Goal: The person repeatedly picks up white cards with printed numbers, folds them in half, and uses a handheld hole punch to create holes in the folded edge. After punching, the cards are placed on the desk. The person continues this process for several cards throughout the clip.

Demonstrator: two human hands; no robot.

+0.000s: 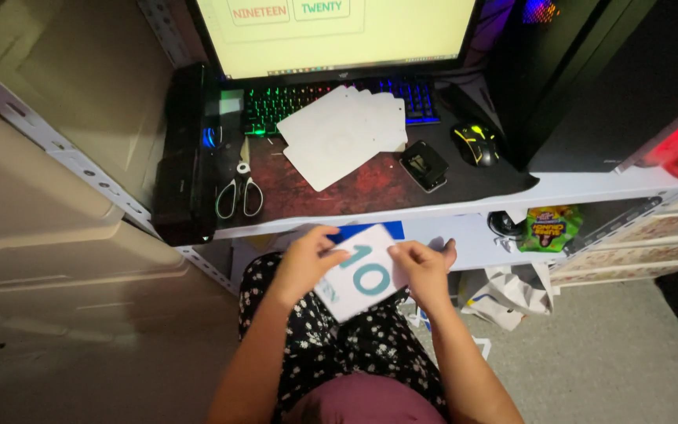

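One card (pixel 359 271) held between left hand (pixel 305 263) and right hand (pixel 424 267).

Both hands, left (pixel 305 263) and right (pixel 424 271), meet over the lap, fingers curled, forearms angled inward.

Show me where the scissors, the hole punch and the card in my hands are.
scissors (pixel 240 192): head view, on the handle loops, where they lie on the desk.
hole punch (pixel 424 165): head view, on its black top.
card (pixel 362 271): head view, on its printed face between both hands.
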